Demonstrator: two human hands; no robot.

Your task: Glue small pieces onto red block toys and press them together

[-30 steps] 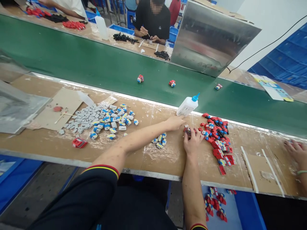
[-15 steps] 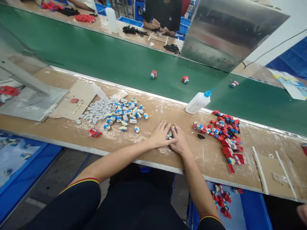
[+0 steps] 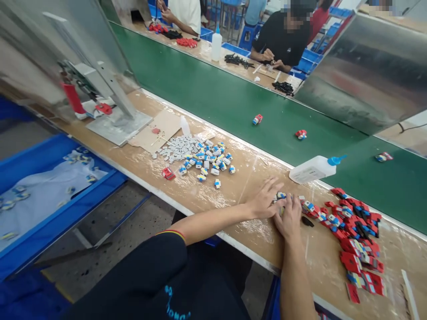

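Observation:
My left hand (image 3: 267,198) lies on the brown worktable with its fingers stretched out and apart. Beside it, my right hand (image 3: 288,217) is open too, its fingers extended over the tabletop. Between the two hands sit several small blue, white and yellow plastic toy parts (image 3: 280,195), partly covered by my fingers. Just right of my right hand lies a black piece (image 3: 307,221), near a pile of red toy vehicle pieces (image 3: 355,218). To the left is a heap of similar blue-and-white parts (image 3: 213,158), next to loose grey pieces (image 3: 178,147).
A white squeeze bottle with a blue nozzle (image 3: 313,170) stands beyond my hands. Past it runs a green conveyor belt (image 3: 207,84) carrying a few red toys. At left are a metal press with a red handle (image 3: 72,98) and a blue bin (image 3: 40,153). Co-workers sit across the belt.
The view has swung left, so the scene sits further right. My hands have moved right with the small parts, closer to the red pile. My left fingers are more spread and lifted.

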